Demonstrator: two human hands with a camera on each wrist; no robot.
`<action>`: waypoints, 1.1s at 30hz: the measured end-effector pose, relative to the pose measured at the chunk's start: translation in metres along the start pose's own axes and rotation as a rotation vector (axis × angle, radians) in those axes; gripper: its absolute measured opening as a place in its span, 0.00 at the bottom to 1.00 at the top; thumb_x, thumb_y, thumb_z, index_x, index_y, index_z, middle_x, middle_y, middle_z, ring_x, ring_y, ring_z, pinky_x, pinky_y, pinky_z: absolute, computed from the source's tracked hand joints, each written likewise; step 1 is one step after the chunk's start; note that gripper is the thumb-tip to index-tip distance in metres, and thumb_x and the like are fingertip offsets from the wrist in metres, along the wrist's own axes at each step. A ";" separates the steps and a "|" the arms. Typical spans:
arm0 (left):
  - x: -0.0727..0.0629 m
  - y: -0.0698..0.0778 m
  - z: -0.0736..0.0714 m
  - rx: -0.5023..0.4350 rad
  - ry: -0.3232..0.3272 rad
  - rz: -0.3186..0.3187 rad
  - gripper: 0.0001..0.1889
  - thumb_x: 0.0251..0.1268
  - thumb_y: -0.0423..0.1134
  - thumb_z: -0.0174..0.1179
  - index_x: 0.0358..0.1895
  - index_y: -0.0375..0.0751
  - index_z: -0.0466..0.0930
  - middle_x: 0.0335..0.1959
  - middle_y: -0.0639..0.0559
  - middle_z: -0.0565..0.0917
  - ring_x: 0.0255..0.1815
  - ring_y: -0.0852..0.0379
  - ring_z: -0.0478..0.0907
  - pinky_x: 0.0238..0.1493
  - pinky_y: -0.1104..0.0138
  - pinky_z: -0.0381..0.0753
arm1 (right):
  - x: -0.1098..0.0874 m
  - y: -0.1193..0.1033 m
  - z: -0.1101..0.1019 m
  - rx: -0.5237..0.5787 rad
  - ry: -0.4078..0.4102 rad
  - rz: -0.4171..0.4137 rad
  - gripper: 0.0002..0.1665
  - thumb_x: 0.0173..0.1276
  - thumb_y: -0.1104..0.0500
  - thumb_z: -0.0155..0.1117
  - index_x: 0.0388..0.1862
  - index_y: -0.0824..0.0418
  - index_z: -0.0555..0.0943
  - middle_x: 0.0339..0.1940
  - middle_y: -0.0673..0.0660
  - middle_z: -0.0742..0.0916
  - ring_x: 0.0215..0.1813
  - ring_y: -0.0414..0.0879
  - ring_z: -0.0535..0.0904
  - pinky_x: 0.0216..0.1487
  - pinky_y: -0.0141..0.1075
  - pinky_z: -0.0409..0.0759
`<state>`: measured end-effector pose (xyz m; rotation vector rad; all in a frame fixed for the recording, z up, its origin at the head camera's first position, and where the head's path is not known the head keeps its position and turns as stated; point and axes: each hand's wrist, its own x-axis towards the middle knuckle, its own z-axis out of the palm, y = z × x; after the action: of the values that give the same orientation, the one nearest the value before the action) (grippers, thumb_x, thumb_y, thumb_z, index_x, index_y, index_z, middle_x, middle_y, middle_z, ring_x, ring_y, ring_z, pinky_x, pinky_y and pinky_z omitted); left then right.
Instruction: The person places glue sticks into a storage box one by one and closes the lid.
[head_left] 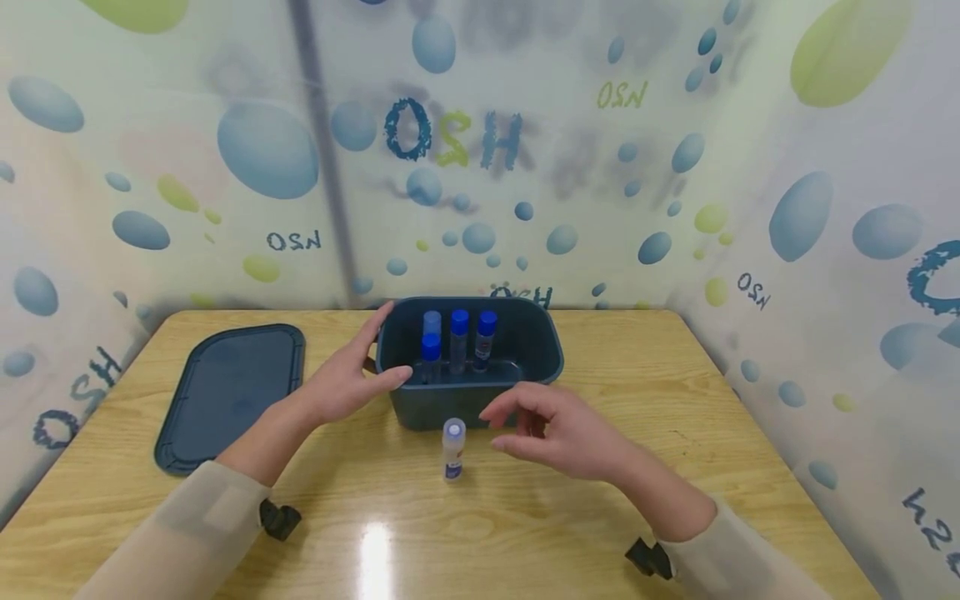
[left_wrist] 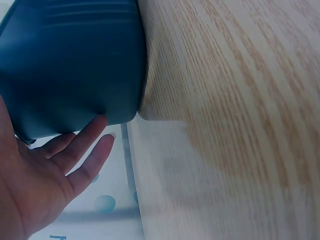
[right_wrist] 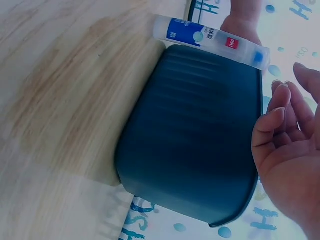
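Note:
A dark blue bin [head_left: 442, 408] stands on the table with several blue-topped tubes [head_left: 459, 342] upright inside. My left hand [head_left: 348, 383] rests at its left end, thumb over the front corner rim; the left wrist view shows fingers [left_wrist: 82, 142] fairly straight against the outer wall. Upright in front of the bin is a see-through glue tube [head_left: 453, 450] with a blue label, seen sideways in the right wrist view [right_wrist: 210, 41]. My right hand [head_left: 562, 429] hovers just right of that tube, fingers loosely bent, holding nothing and apart from it.
A dark blue lid [head_left: 232, 392] lies flat at the left of the wooden table [head_left: 465, 550]. Behind and on both sides hang patterned curtains [head_left: 480, 192] close to the table edges. Black wrist mounts [head_left: 279, 518] sit on both forearms.

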<state>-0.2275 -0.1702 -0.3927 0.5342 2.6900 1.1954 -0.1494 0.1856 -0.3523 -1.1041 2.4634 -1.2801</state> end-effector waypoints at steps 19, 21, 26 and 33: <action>0.001 0.001 0.000 0.011 0.009 0.002 0.54 0.79 0.65 0.62 0.92 0.69 0.31 0.91 0.37 0.54 0.64 0.37 0.82 0.54 0.49 0.87 | 0.022 0.005 0.023 0.008 -0.073 0.053 0.27 0.77 0.56 0.76 0.72 0.55 0.84 0.57 0.52 0.90 0.37 0.34 0.81 0.44 0.36 0.87; 0.001 0.001 0.000 0.011 0.010 0.004 0.54 0.79 0.65 0.62 0.92 0.69 0.32 0.91 0.37 0.54 0.64 0.37 0.82 0.54 0.50 0.87 | 0.023 0.006 0.025 0.010 -0.081 0.056 0.27 0.77 0.56 0.76 0.72 0.54 0.84 0.57 0.52 0.90 0.37 0.34 0.81 0.44 0.35 0.86; 0.001 0.000 0.001 0.009 0.012 0.011 0.54 0.79 0.65 0.62 0.92 0.68 0.32 0.90 0.37 0.55 0.64 0.37 0.82 0.53 0.50 0.88 | 0.027 0.008 0.029 0.009 -0.099 0.047 0.26 0.78 0.56 0.75 0.72 0.56 0.83 0.58 0.52 0.90 0.38 0.33 0.81 0.44 0.32 0.86; 0.002 -0.001 0.001 0.004 0.013 0.015 0.54 0.79 0.65 0.63 0.92 0.68 0.32 0.90 0.37 0.56 0.64 0.37 0.82 0.54 0.50 0.88 | 0.028 0.009 0.031 0.026 -0.094 0.067 0.23 0.79 0.56 0.73 0.70 0.56 0.84 0.57 0.52 0.90 0.36 0.34 0.81 0.43 0.32 0.85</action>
<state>-0.2294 -0.1698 -0.3942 0.5508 2.7043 1.2013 -0.1607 0.1497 -0.3733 -1.0412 2.3880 -1.2095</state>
